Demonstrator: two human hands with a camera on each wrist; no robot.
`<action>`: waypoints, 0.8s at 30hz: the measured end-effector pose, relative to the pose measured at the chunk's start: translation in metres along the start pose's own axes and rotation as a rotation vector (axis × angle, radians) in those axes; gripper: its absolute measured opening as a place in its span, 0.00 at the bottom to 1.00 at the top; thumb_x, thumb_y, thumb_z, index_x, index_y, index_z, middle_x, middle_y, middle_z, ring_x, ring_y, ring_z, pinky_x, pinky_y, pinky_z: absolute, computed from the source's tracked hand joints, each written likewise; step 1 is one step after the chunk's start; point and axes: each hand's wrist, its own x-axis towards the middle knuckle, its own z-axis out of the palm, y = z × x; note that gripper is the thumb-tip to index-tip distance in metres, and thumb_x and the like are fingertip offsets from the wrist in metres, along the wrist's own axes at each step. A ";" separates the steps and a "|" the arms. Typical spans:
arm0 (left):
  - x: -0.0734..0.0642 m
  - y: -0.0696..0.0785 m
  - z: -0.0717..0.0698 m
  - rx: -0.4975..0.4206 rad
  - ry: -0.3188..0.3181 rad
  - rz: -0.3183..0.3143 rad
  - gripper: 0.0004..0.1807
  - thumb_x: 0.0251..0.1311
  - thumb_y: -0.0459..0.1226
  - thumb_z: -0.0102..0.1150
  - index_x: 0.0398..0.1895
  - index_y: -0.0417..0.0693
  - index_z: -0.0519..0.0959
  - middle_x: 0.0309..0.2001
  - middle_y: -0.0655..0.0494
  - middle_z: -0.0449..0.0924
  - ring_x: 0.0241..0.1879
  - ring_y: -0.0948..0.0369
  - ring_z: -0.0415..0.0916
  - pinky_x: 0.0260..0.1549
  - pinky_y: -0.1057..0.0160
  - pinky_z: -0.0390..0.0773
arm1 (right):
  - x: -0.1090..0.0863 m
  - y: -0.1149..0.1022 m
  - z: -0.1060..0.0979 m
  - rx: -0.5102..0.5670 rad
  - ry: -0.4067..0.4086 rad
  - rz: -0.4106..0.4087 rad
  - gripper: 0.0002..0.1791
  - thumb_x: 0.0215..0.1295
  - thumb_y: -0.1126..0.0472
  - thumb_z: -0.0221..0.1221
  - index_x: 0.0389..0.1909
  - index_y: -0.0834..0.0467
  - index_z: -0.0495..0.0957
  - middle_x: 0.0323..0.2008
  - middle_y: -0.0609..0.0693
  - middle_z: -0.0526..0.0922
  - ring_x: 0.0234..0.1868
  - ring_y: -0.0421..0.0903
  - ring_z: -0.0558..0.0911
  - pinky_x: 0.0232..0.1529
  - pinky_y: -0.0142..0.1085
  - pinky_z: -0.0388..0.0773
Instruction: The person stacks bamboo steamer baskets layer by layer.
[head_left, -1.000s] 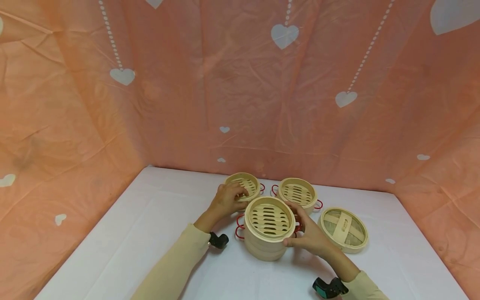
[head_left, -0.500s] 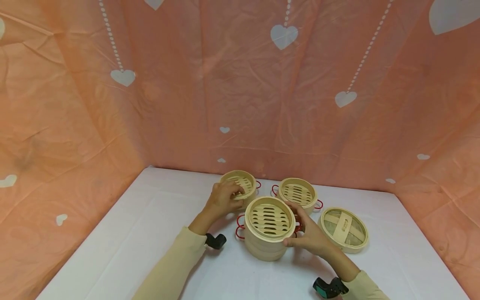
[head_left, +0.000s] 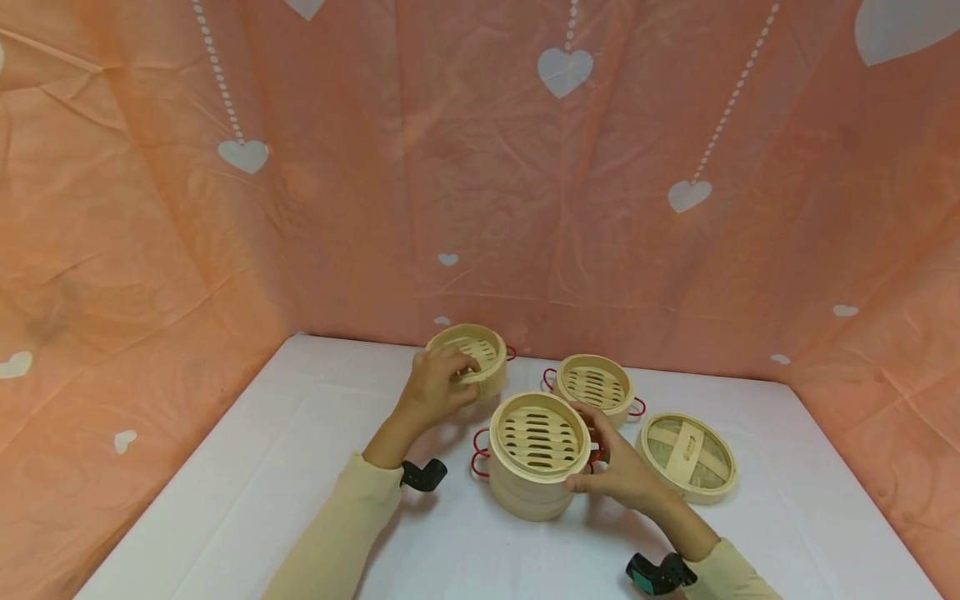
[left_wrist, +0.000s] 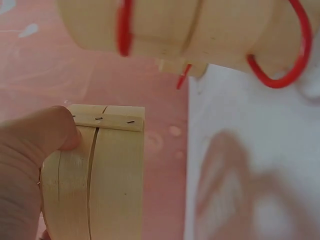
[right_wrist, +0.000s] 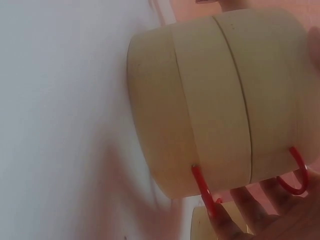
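My left hand (head_left: 435, 387) grips the near rim of a single bamboo steamer basket (head_left: 492, 383), with the thumb on its outer wall and fingers inside over the slats. In the left wrist view this steamer basket (left_wrist: 117, 180) appears raised off the table. My right hand (head_left: 622, 471) holds the right side of a stack of bamboo steamer baskets (head_left: 531, 496), thumb in front and fingers behind. The stack stands upright on the table, and its red handles (right_wrist: 202, 185) lie beside my right fingers in the right wrist view.
Another bamboo steamer basket (head_left: 596, 385) with red handles stands behind the stack. A round woven bamboo lid (head_left: 686, 458) lies to the right. White cloth covers the table (head_left: 247, 467), and an orange curtain with hearts (head_left: 480, 167) closes off the back and sides.
My left hand has carried its steamer basket leftward, back and upward, away from the stack. The right hand and the stack have stayed in place.
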 end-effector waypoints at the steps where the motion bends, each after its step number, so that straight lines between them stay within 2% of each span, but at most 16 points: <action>1: 0.000 0.001 -0.002 -0.001 0.007 0.004 0.09 0.41 0.38 0.65 0.30 0.52 0.82 0.28 0.59 0.76 0.33 0.61 0.72 0.37 0.52 0.66 | 0.000 0.000 0.000 0.002 -0.001 0.002 0.56 0.43 0.54 0.76 0.73 0.52 0.54 0.61 0.59 0.68 0.48 0.45 0.73 0.37 0.37 0.74; 10: 0.003 0.009 -0.018 0.013 0.064 0.076 0.09 0.42 0.38 0.65 0.31 0.52 0.81 0.29 0.58 0.75 0.34 0.60 0.72 0.40 0.51 0.65 | 0.000 -0.001 -0.001 -0.006 -0.007 -0.010 0.56 0.43 0.54 0.76 0.73 0.51 0.53 0.62 0.59 0.68 0.48 0.45 0.73 0.38 0.37 0.75; 16: 0.004 0.016 -0.027 0.036 0.050 0.089 0.10 0.43 0.38 0.66 0.32 0.52 0.81 0.29 0.59 0.74 0.34 0.61 0.71 0.43 0.51 0.64 | 0.001 0.000 -0.001 -0.014 -0.004 -0.015 0.57 0.43 0.53 0.76 0.73 0.52 0.53 0.62 0.57 0.68 0.48 0.45 0.73 0.39 0.36 0.74; 24: 0.004 0.025 -0.036 0.011 0.058 0.104 0.10 0.43 0.37 0.67 0.33 0.52 0.81 0.30 0.60 0.76 0.35 0.61 0.72 0.45 0.51 0.64 | 0.001 0.001 -0.001 -0.023 -0.004 -0.005 0.57 0.42 0.54 0.76 0.73 0.51 0.53 0.61 0.57 0.68 0.48 0.46 0.73 0.39 0.36 0.74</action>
